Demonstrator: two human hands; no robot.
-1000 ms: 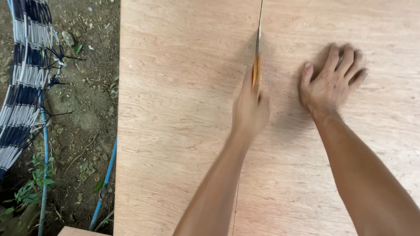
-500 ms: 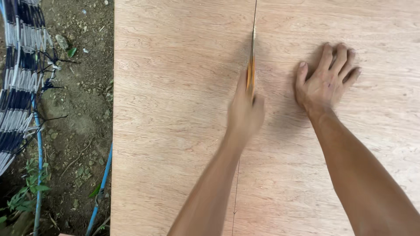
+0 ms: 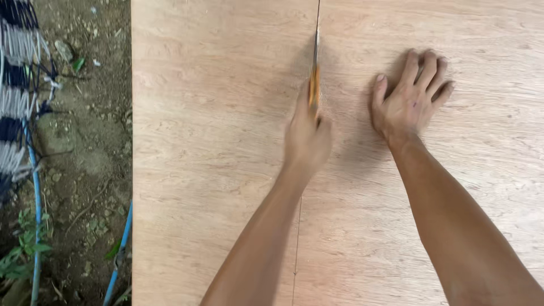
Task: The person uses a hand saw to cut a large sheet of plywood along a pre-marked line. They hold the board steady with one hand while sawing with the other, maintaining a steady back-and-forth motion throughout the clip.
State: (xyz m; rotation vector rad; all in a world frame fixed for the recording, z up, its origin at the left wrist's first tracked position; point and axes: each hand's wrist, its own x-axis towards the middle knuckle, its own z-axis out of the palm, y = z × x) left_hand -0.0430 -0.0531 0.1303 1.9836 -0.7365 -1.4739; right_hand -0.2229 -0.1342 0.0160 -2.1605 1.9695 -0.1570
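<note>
- A hand saw (image 3: 314,79) with an orange-yellow handle and a thin metal blade is standing on edge, seen from above as a narrow line running away from the viewer, with its blade sitting in a dark cut in the wood.
- A large sheet of pale plywood (image 3: 215,158) is lying flat, filling most of the view, with a thin pencil line running toward the saw.

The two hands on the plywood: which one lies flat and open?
The right hand lies flat, fingers spread on the plywood sheet; the left hand grips the saw.
</note>
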